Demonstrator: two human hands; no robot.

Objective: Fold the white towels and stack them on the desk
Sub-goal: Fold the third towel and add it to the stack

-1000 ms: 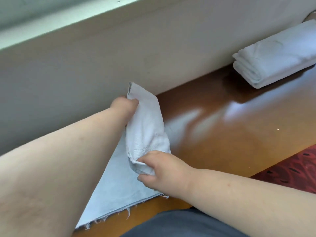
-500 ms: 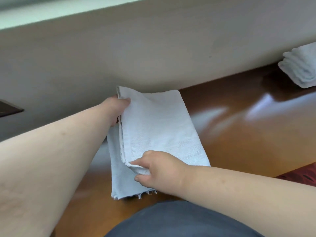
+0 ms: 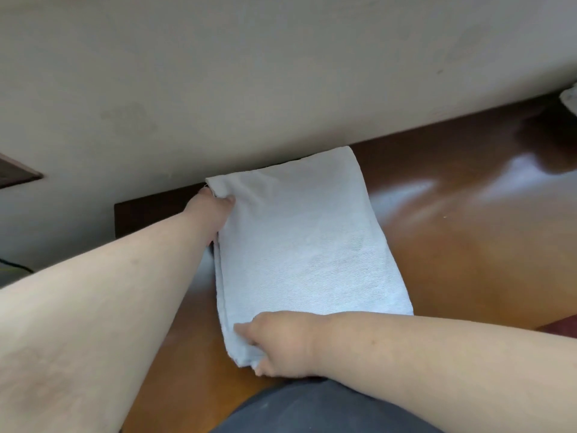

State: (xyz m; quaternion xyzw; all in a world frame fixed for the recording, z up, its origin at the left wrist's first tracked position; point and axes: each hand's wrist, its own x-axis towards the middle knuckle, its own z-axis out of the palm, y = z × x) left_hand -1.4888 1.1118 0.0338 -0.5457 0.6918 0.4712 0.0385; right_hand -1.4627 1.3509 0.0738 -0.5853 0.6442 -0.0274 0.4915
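The soft, nubbly white towel (image 3: 307, 245), folded into a rectangle, lies flat on the glossy wooden desk (image 3: 452, 245) between the hands: left hand (image 3: 215, 210) pinches its far corner, right hand (image 3: 281, 345) its near corner.

Beige wall (image 3: 281, 73) behind, dark red carpet (image 3: 562, 326) – lower right corner

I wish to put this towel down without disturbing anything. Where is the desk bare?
Bare wood lies right of the white towel, up to the folded stack at the far right edge. The left hand and right hand crowd the towel's left side.
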